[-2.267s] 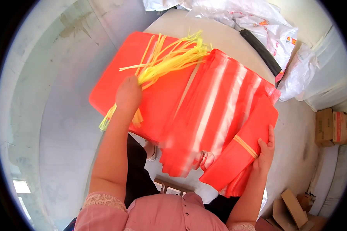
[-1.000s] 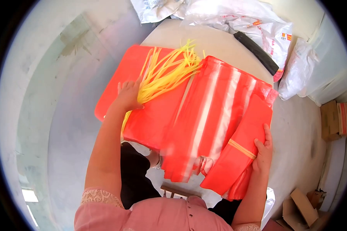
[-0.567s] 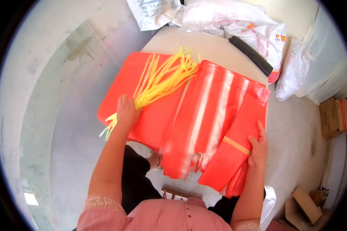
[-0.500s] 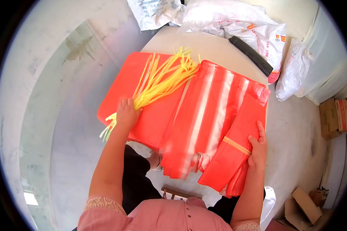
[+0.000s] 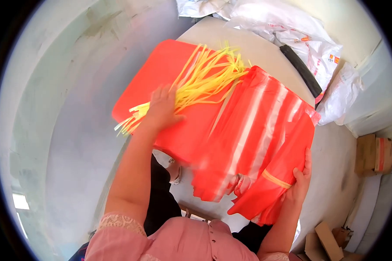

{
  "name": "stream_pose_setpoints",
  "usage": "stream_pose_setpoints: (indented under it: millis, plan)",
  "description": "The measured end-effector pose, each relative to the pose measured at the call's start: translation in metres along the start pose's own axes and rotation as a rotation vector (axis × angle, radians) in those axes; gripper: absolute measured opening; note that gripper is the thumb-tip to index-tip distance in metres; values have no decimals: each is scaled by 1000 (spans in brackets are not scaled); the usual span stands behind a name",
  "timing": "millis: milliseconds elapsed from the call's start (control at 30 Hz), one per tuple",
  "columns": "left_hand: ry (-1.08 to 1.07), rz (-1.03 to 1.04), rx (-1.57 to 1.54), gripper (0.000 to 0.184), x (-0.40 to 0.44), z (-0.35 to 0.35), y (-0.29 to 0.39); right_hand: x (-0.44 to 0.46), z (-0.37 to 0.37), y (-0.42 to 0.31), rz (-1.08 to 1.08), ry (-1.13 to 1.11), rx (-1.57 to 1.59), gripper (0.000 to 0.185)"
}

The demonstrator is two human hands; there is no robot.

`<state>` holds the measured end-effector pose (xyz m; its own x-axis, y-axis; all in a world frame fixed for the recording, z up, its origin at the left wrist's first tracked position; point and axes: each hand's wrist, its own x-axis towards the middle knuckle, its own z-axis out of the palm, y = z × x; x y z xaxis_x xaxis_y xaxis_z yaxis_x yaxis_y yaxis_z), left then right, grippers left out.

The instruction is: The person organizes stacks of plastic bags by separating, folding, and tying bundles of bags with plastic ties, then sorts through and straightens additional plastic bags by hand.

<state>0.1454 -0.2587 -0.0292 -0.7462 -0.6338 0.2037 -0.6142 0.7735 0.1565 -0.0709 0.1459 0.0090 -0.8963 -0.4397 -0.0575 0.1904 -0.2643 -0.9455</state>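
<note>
White sacks [image 5: 309, 37] lay along the far side of the pale tabletop [image 5: 244, 42]. On my head-camera feed I saw the left hand [image 5: 163, 108] spread, blurred, over yellow strips [image 5: 210, 82] strewn across a red stack [image 5: 163, 65]. Well apart, the right hand [image 5: 300, 185] was clasped on the outer edge of a folded red bundle [image 5: 283, 156], yellow-banded, atop striped red sheets [image 5: 231, 135].
</note>
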Motion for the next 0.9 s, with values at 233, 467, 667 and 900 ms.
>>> stream_pose_setpoints:
  millis: [233,467,667,900]
  plan:
    - [-817,251,-1514,94,-19,-39,56,-10,93,-15,80,-160,-17,79]
    - [-726,-119,-1534,101,-53,-93,79,24,191,5,10,-285,-108,73]
    - [-142,-303,-1494,90,-45,-27,39,36,260,34,-88,-506,-201,76]
    - [-65,-543,-1718,90,-23,-37,-45,37,276,74,-263,-739,-394,91]
